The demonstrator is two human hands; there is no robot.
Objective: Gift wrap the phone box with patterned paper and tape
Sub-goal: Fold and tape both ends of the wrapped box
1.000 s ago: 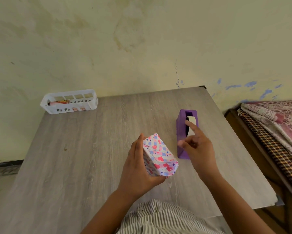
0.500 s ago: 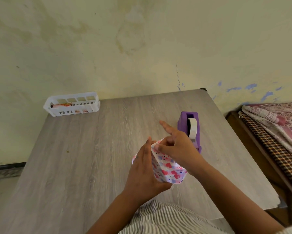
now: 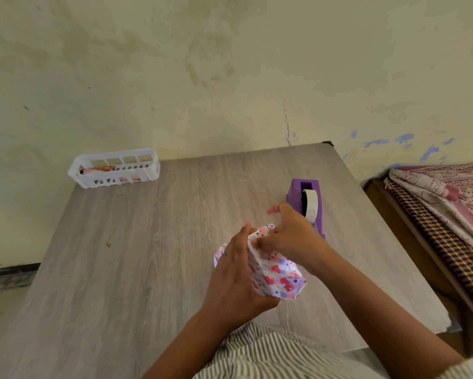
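Note:
The phone box (image 3: 276, 277) is covered in white paper with pink, red and purple hearts and stands tilted over the near middle of the grey table (image 3: 137, 242). My left hand (image 3: 238, 274) grips it from the left side, fingers up along its face. My right hand (image 3: 290, 236) lies on the box's upper end, thumb and fingertips pressed to the folded paper there, the other fingers spread; I cannot make out any tape under them. A purple tape dispenser (image 3: 309, 203) with a white roll stands just behind my right hand.
A white slotted plastic basket (image 3: 113, 170) holding a few small packets sits at the table's far left corner against the wall. A bed with patterned cloths (image 3: 448, 203) runs along the table's right side. My striped shirt (image 3: 257, 354) fills the lower edge.
My right hand came away from the tape dispenser to the top end of the wrapped box. My left hand kept hold of the box, which tilted and shifted slightly.

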